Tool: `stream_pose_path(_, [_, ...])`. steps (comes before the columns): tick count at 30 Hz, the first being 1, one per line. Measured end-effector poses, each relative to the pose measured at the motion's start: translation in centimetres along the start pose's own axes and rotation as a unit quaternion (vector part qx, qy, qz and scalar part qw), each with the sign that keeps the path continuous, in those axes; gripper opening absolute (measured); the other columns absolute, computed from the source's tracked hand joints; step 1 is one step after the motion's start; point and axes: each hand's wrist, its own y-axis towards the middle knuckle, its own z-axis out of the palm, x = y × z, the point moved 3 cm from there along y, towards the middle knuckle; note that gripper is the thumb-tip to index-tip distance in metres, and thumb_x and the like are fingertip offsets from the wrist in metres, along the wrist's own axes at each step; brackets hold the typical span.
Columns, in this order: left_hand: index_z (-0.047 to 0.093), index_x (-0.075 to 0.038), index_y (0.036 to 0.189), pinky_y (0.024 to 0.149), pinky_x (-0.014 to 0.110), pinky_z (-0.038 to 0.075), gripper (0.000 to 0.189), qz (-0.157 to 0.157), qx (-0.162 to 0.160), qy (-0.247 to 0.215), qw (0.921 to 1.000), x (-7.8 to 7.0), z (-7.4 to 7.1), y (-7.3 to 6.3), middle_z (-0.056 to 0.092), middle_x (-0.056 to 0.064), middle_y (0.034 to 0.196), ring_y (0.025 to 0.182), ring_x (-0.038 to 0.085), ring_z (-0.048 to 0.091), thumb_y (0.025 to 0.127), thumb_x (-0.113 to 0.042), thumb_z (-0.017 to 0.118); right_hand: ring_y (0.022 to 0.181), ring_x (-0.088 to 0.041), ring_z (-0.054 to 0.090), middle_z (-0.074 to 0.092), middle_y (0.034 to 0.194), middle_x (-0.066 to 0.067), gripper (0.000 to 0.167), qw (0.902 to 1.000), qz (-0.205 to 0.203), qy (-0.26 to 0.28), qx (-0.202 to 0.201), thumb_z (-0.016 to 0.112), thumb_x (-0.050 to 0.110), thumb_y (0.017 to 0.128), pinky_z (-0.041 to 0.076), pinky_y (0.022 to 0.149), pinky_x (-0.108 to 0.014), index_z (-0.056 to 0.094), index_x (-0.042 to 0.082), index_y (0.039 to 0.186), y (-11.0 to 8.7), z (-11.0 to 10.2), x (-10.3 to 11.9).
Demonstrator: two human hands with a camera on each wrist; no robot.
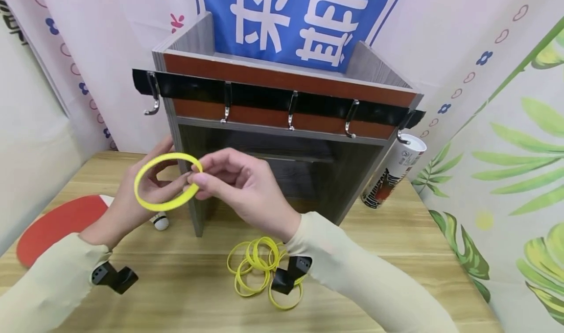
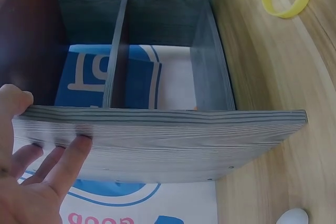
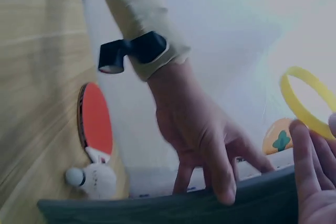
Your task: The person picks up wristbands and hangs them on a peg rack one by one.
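A yellow ring [image 1: 164, 206] hangs in the air before the shelf [image 1: 264, 74]'s left side, pinched by the right hand [image 1: 251, 183]'s thumb and fingers. The left hand [image 3: 199, 127] grips the shelf's left panel. More rings [image 1: 255, 262] lie in front of the shelf; left of it, a shuttlecock [image 1: 160, 221] and red paddle [image 1: 61, 227]; right, a tube [image 1: 392, 169].

Ring [image 1: 160, 207] in right hand [image 1: 246, 186]: solid yellow. Shelf [image 1: 304, 176] beyond it: grey woodgrain, red-brown band [image 1: 282, 73], black strip [image 1: 260, 95]. Paddle [image 1: 57, 227] beside left hand [image 1: 152, 192]: red.
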Motion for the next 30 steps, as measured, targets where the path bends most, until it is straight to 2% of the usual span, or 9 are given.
stream_pose_path(3, [0.050, -0.004, 0.154, 0.084, 0.004, 0.055, 0.080, 0.005, 0.000, 0.005, 1.0000, 0.0, -0.1, 0.1, 0.059, -0.030, 0.130, 0.115, -0.013, 0.059, 0.082, 0.018, 0.076, 0.085, -0.010, 0.073, 0.067, 0.111, -0.035, 0.020, 0.9993, -0.018, 0.024, -0.025, 0.063, -0.008, 0.099, 0.068, 0.087, -0.041, 0.061, -0.014, 0.117, 0.9, 0.7, 0.3])
stream_pose_path(6, [0.052, -0.007, 0.152, 0.090, 0.003, 0.053, 0.078, 0.024, -0.003, 0.025, 0.9994, -0.2, 0.0, 0.2, 0.059, -0.029, 0.129, 0.110, -0.012, 0.060, 0.082, 0.018, 0.076, 0.085, -0.004, 0.071, 0.066, 0.111, -0.036, 0.020, 0.9978, -0.032, 0.035, -0.046, 0.062, -0.007, 0.099, 0.067, 0.089, -0.036, 0.061, -0.013, 0.118, 1.5, 1.3, 0.5])
stream_pose_path(8, [0.050, -0.010, 0.155, 0.087, 0.003, 0.054, 0.083, 0.032, -0.008, 0.033, 0.9989, -0.3, -0.1, 0.1, 0.058, -0.030, 0.129, 0.103, -0.011, 0.062, 0.081, 0.018, 0.076, 0.086, -0.002, 0.070, 0.066, 0.112, -0.036, 0.020, 0.9968, -0.040, 0.039, -0.057, 0.061, -0.007, 0.100, 0.066, 0.088, -0.032, 0.060, -0.013, 0.119, 1.8, 1.7, 0.5])
stream_pose_path(10, [0.048, -0.011, 0.157, 0.075, 0.005, 0.057, 0.085, 0.025, -0.005, 0.029, 0.9993, -0.3, 0.0, 0.1, 0.058, -0.030, 0.128, 0.096, -0.010, 0.063, 0.082, 0.017, 0.077, 0.087, 0.000, 0.069, 0.065, 0.113, -0.037, 0.021, 0.9956, -0.047, 0.042, -0.069, 0.061, -0.007, 0.100, 0.065, 0.087, -0.028, 0.060, -0.013, 0.120, 2.0, 2.0, 0.5])
stream_pose_path(11, [0.049, -0.011, 0.156, 0.067, 0.006, 0.058, 0.083, 0.024, -0.003, 0.024, 0.9994, -0.3, 0.0, 0.1, 0.059, -0.027, 0.128, 0.092, -0.008, 0.062, 0.083, 0.016, 0.076, 0.088, -0.008, 0.072, 0.065, 0.113, -0.036, 0.021, 0.9951, -0.050, 0.042, -0.074, 0.061, -0.007, 0.100, 0.066, 0.088, -0.032, 0.060, -0.013, 0.120, 2.2, 2.2, 0.6])
stream_pose_path(14, [0.051, -0.009, 0.154, 0.060, 0.011, 0.059, 0.080, 0.030, -0.004, 0.019, 0.9993, -0.3, 0.0, 0.2, 0.059, -0.023, 0.128, 0.093, -0.004, 0.061, 0.082, 0.017, 0.076, 0.089, -0.013, 0.074, 0.065, 0.115, -0.036, 0.022, 0.9935, -0.051, 0.047, -0.091, 0.062, -0.007, 0.099, 0.067, 0.090, -0.043, 0.059, -0.012, 0.121, 2.4, 2.4, 0.6])
stream_pose_path(17, [0.057, -0.006, 0.148, 0.062, 0.010, 0.059, 0.075, 0.050, -0.011, 0.031, 0.9982, -0.4, 0.1, 0.3, 0.059, -0.023, 0.124, 0.100, -0.004, 0.060, 0.080, 0.020, 0.076, 0.093, -0.027, 0.077, 0.067, 0.116, -0.035, 0.022, 0.9924, -0.045, 0.040, -0.107, 0.063, -0.005, 0.099, 0.065, 0.092, -0.053, 0.060, -0.011, 0.120, 2.7, 2.4, 0.7])
stream_pose_path(22, [0.059, -0.002, 0.144, 0.071, 0.007, 0.058, 0.071, 0.053, -0.017, 0.041, 0.9976, -0.5, 0.4, 0.3, 0.057, -0.029, 0.120, 0.111, -0.014, 0.059, 0.079, 0.020, 0.077, 0.098, -0.036, 0.077, 0.070, 0.117, -0.035, 0.022, 0.9903, -0.036, 0.026, -0.131, 0.065, -0.003, 0.099, 0.066, 0.092, -0.039, 0.061, -0.009, 0.120, 2.8, 2.4, 0.8])
stream_pose_path(30, [0.054, -0.002, 0.150, 0.066, 0.006, 0.057, 0.082, 0.067, -0.026, 0.035, 0.9968, -0.5, 0.3, 0.3, 0.055, -0.031, 0.134, 0.110, -0.014, 0.059, 0.076, 0.025, 0.076, 0.091, -0.014, 0.074, 0.070, 0.115, -0.031, 0.024, 0.9910, -0.014, -0.009, -0.133, 0.069, 0.001, 0.098, 0.063, 0.083, -0.019, 0.063, -0.007, 0.119, 2.6, 2.6, -0.3])
